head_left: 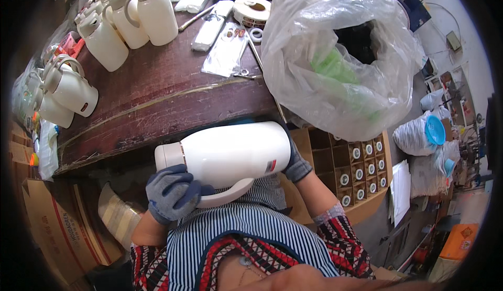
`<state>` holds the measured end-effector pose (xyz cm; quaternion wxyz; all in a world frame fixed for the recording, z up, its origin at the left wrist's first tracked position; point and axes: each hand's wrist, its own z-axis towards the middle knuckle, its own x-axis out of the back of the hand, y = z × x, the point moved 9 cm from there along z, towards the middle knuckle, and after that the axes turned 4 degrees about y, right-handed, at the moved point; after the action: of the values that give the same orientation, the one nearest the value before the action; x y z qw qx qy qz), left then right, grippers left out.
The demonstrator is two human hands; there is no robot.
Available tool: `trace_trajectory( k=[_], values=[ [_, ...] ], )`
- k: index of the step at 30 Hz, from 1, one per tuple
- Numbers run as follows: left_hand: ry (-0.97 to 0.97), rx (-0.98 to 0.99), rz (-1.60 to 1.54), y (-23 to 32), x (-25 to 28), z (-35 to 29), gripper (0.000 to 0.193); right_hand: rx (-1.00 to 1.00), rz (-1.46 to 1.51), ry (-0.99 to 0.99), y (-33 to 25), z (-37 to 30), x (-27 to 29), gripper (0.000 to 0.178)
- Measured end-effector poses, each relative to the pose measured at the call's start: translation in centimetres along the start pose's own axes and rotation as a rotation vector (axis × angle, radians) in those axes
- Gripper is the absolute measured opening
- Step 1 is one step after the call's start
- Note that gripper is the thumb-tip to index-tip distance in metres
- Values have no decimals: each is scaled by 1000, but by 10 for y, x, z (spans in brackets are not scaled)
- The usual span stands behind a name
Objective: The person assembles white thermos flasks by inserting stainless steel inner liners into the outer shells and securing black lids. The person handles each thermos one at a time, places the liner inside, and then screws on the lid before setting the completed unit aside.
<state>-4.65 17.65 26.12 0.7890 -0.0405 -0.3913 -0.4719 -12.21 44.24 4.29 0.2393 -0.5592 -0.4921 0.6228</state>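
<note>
White insulated jug: held on its side against the person's striped apron, just below the near edge of the dark wooden table, neck pointing to the person's left, handle turned downward toward the body; the sideways hold, braced at both ends, steadies it, apparently for turning or inspection. Left hand, grey-gloved: clenched round the handle beside the neck. Right hand, grey-gloved: cupped against the jug's base; its fingers are hidden behind the body, so the exact grasp there cannot be told. On the table beyond the jug: a cluster of like white jugs standing upright at the far left, a roll of labels, and a large clear plastic bag holding green parts. Right of the jug, below table level: a divided carton with items slotted singly in its cells.
</note>
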Motion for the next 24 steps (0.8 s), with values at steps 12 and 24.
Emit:
trace_trajectory(
  k=[12, 24],
  values=[
    [268, 658, -263, -110, -39, -70, 24, -165, 11, 261, 5, -15, 9, 69],
    [338, 1050, -786, -197, -142, -158, 9, 779, -1314, -317, -125, -21, -146, 90]
  ],
)
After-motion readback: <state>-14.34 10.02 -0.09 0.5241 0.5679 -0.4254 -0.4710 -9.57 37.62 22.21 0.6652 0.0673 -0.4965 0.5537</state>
